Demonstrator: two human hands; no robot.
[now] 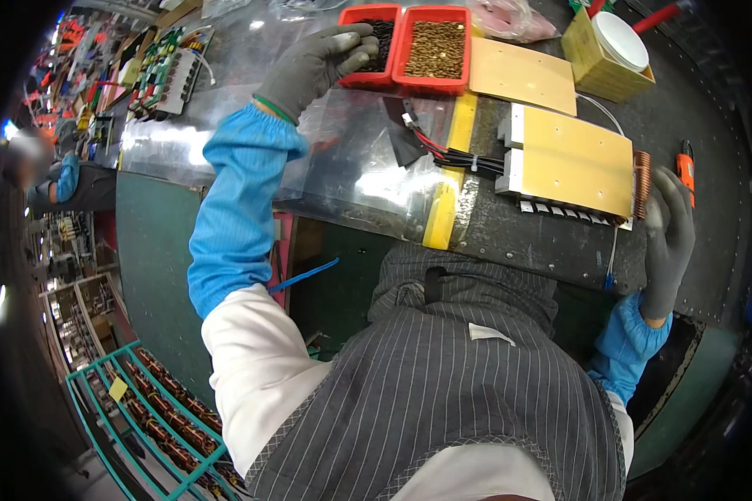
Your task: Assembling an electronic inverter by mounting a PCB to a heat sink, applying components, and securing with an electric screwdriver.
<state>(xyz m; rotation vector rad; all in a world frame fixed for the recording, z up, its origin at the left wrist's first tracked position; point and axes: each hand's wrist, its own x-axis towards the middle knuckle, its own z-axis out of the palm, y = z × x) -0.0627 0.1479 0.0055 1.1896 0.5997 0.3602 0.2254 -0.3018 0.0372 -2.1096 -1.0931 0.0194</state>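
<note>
My left hand (pixel 313 68), in a grey glove, is over the edge of a red bin (pixel 366 79) of small black parts (pixel 379 40). Its fingers are curled a little but apart, and nothing shows between them. A second red bin (pixel 432 87) beside it holds brass-coloured screws (pixel 436 48). My right hand (pixel 670 221), also gloved, is beside a copper coil (pixel 642 185) at the right end of a tan board assembly (pixel 576 163). Its fingers are extended; whether they touch the coil I cannot tell. Black and red wires (pixel 455 156) run from the assembly's left side.
A bare tan board (pixel 522 73) lies behind the assembly. Farther back stands a yellow box (pixel 602 71) with a white tub (pixel 620 42). An orange-handled tool (pixel 685 171) lies at the right. Circuit boards (pixel 167 79) sit far left; a teal rack (pixel 134 401) stands lower left. Another person is at the far left.
</note>
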